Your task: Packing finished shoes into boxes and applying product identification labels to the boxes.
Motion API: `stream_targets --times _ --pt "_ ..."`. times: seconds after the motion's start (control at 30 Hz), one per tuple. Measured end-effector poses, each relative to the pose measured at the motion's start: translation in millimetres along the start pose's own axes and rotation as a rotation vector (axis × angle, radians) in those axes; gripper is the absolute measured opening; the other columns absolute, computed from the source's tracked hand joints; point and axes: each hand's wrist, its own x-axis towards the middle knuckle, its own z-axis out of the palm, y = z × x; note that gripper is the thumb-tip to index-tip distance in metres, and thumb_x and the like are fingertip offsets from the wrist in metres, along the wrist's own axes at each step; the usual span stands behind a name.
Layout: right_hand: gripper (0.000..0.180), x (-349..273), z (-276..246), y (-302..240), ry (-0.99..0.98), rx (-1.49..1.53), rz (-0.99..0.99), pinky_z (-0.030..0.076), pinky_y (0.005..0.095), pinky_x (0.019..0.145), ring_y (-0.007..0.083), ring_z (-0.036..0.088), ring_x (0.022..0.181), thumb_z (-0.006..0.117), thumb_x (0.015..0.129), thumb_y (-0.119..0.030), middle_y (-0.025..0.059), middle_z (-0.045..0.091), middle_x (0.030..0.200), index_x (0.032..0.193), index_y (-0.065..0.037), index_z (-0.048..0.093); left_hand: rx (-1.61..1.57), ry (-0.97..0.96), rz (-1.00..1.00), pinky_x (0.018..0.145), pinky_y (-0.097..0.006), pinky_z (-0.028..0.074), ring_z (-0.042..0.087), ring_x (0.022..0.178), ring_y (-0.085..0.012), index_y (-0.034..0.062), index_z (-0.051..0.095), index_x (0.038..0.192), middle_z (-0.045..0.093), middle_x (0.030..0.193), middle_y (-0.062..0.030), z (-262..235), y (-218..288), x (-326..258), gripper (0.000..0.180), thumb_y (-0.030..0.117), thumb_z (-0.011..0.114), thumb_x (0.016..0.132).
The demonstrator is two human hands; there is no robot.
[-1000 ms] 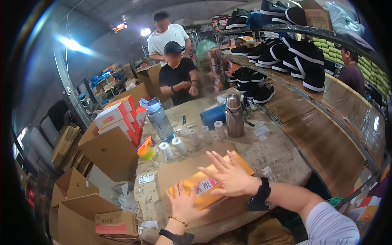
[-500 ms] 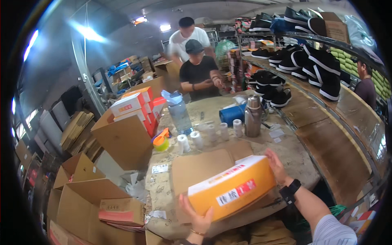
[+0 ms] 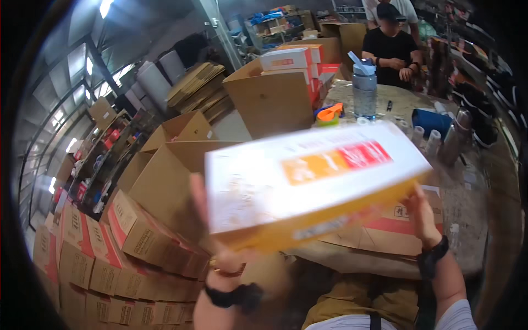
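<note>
The box point(image 3: 308, 181), white on top and orange along the side, is held up in both hands, in line with the near left corner of the table point(image 3: 415, 104), and hides that corner from view. The left hand point(image 3: 236, 256) supports its left end; the right hand point(image 3: 422, 215) grips its right end.

A flat brown cardboard piece point(image 3: 399, 225) lies near the table's front edge, partly behind the box. Along the left edge stand an orange tape dispenser point(image 3: 330, 113) and a blue water bottle point(image 3: 364, 91). Toward the right edge are white rolls point(image 3: 433, 142), a blue cylinder point(image 3: 429, 121) and a metal flask point(image 3: 457, 135).

Beyond the left edge, a large open carton point(image 3: 269, 104) contains white-and-orange boxes point(image 3: 286, 58). Brown cartons point(image 3: 132, 247) with red bands are stacked at lower left.

Labels: the box top carries an orange-and-red printed panel; its side print is blurred. The brown cartons bear dark characters.

The tabletop is tan and marked. A person in black point(image 3: 390, 49) is at the far edge; ceiling lights point(image 3: 106, 7) shine at upper left.
</note>
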Motion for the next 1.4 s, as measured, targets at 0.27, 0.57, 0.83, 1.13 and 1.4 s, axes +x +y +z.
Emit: stream_targets --times 0.27,0.57,0.83,1.13,1.4 --pt "0.03 16 32 95 0.025 -0.743 -0.151 0.038 0.0326 0.094 0.0257 0.047 0.11 0.05 0.089 -0.012 0.0161 0.044 0.121 0.115 0.0 0.055 1.68 0.45 0.337 0.103 -0.044 0.028 0.034 0.123 -0.0329 0.0127 0.025 0.143 0.033 0.134 -0.0156 -112 80 29 0.105 0.032 0.084 0.058" --pt "0.021 26 44 101 0.022 -0.762 -0.099 0.043 0.0353 0.086 0.0285 0.052 0.099 0.055 0.083 -0.007 0.0159 0.051 0.111 0.102 0.0 0.062 2.151 0.567 -0.204 0.101 -0.049 0.028 0.033 0.119 -0.0392 0.0258 0.024 0.144 0.036 0.125 -0.0216 -283 21 41 0.115 0.026 0.086 0.047" --pt "0.028 19 50 89 -0.074 -1.064 -0.126 0.042 0.0407 0.085 0.0307 0.054 0.096 0.061 0.077 -0.014 0.0162 0.052 0.112 0.103 -0.006 0.062 2.074 0.58 -0.78 0.104 -0.047 0.029 0.033 0.124 -0.0405 0.0228 0.025 0.144 0.036 0.131 -0.0269 -388 -77 9 0.119 0.035 0.089 0.044" --pt "0.049 37 44 94 -0.415 -1.116 -0.136 0.031 0.0463 0.097 0.0291 0.045 0.113 0.054 0.085 -0.045 0.0147 0.046 0.125 0.12 -0.011 0.052 1.916 0.117 -0.774 0.084 -0.038 0.048 0.054 0.108 -0.0278 0.0099 0.045 0.134 0.054 0.126 -0.0134 -488 -129 -31 0.054 0.026 0.061 0.085" --pt "0.053 36 46 95 -0.437 -1.198 -0.113 0.03 0.0462 0.097 0.026 0.044 0.116 0.051 0.087 -0.049 0.0141 0.045 0.128 0.123 -0.01 0.051 1.422 0.54 -0.966 0.085 -0.038 0.047 0.054 0.108 -0.0277 0.0102 0.045 0.134 0.053 0.126 -0.0126 -488 -199 -73 0.049 0.024 0.055 0.088"
